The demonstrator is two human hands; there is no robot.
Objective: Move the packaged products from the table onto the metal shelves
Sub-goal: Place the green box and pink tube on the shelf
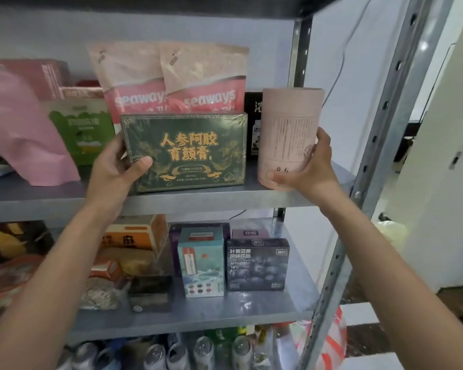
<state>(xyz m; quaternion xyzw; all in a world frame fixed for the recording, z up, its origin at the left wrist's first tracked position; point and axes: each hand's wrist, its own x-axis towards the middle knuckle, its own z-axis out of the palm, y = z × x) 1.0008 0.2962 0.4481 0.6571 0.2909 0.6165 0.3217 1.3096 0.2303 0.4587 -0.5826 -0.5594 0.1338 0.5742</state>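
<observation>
Packaged products in hand number two: a dark green rectangular cardboard box with gold lettering under glossy film (185, 153), standing on its long edge at the centre of the frame on the upper grey metal shelf (225, 200), and a pale pink cardboard cylinder (289, 129) upright just to its right, near the shelf's front edge. The left grip (115, 169) clasps the box's lower left corner, thumb on the front face and fingers behind. The right grip (314, 172) wraps the cylinder's lower part; whether its base rests on the shelf I cannot tell. The box looks stiff, though its film is probably slippery, so its edges are the better hold. The cylinder seems light, easily dented and apt to tip, so a gentle low hold suits it. Both are sealed, their contents hidden. Two pink stand-up pouches (206, 81) stand behind the box.
</observation>
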